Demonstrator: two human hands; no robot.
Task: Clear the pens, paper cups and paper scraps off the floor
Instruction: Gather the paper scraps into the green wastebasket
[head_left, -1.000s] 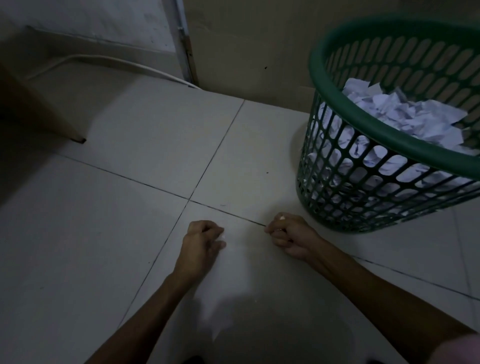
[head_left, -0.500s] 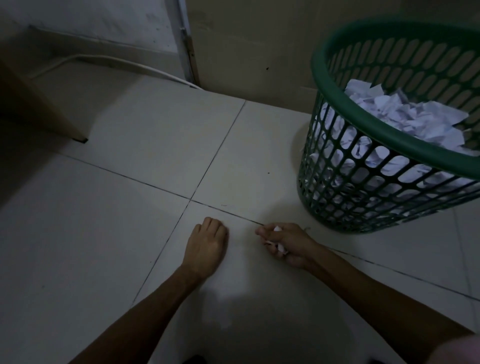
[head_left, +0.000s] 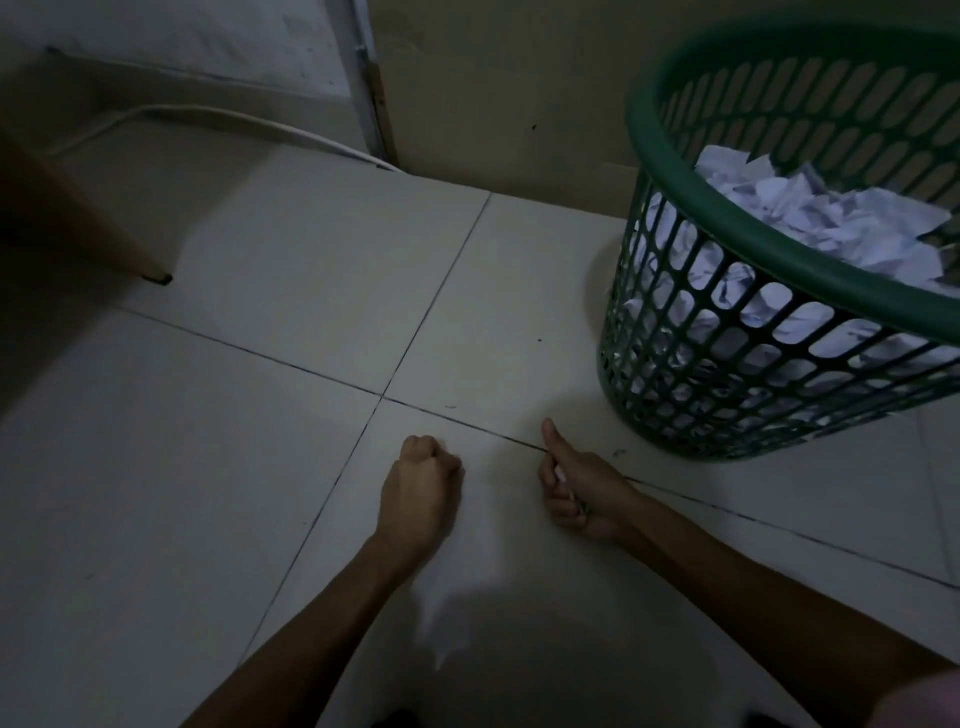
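My left hand (head_left: 423, 486) rests on the pale floor tile with its fingers curled into a fist; nothing shows inside it. A short way to its right, my right hand (head_left: 579, 486) grips small white paper scraps (head_left: 562, 475) in curled fingers, thumb sticking up along the tile seam. A green plastic lattice basket (head_left: 769, 254) stands just beyond the right hand, holding a heap of crumpled white paper (head_left: 831, 218). No pens or cups are in view.
A wooden furniture leg (head_left: 150, 273) touches the floor at the far left. A white cable (head_left: 234, 117) runs along the back wall to a door frame (head_left: 371, 93). The scene is dim.
My left hand went from flat on the tile to a closed fist. My right hand turned, its thumb lifting, still holding the scraps in about the same spot.
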